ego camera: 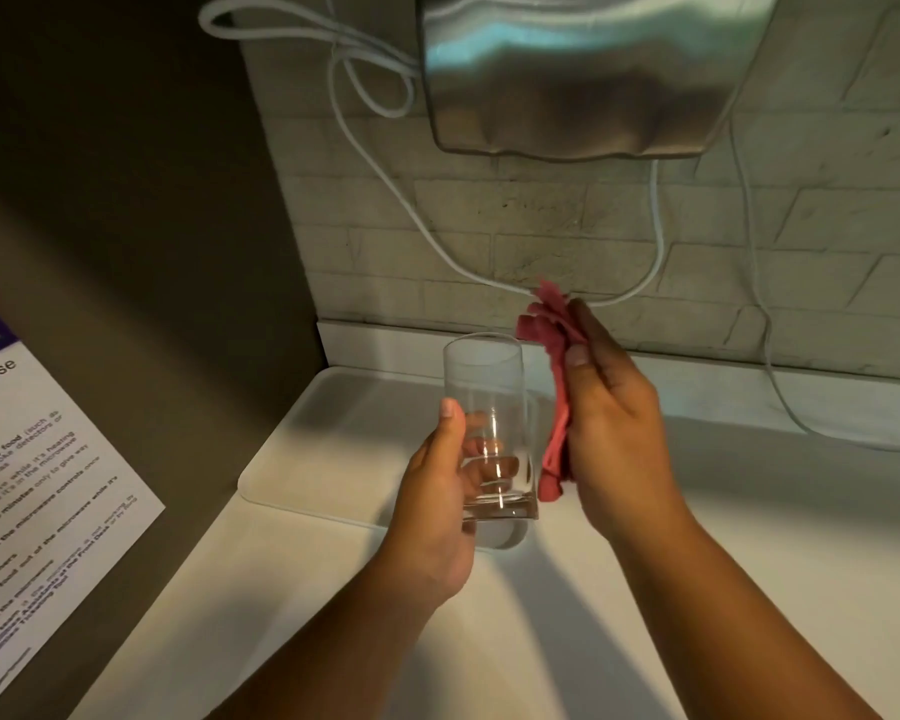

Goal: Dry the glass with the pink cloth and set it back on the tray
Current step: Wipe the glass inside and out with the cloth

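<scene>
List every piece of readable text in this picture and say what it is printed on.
All on the white and purple notice on the left wall:
"use" - large heading word, cut off at the frame edge
"five minutes" - bold, mid-page
"microwave" - body text
Remaining lines: too small and blurred to read.
Glass, pink cloth, tray: no text.

In my left hand (437, 491), a clear, straight-sided glass (489, 428) with a thick base stands upright above the near right corner of the white tray (302, 459), my thumb on its near side and my fingers wrapped round the far side, visible through the wall. In my right hand (609, 423), the pink cloth (554, 387) is bunched and hangs in a narrow fold, pressed between thumb and fingers, just beside the glass on its right; whether cloth and glass touch cannot be told. The shallow tray lies flat on the pale worktop, set toward its far left corner.
</scene>
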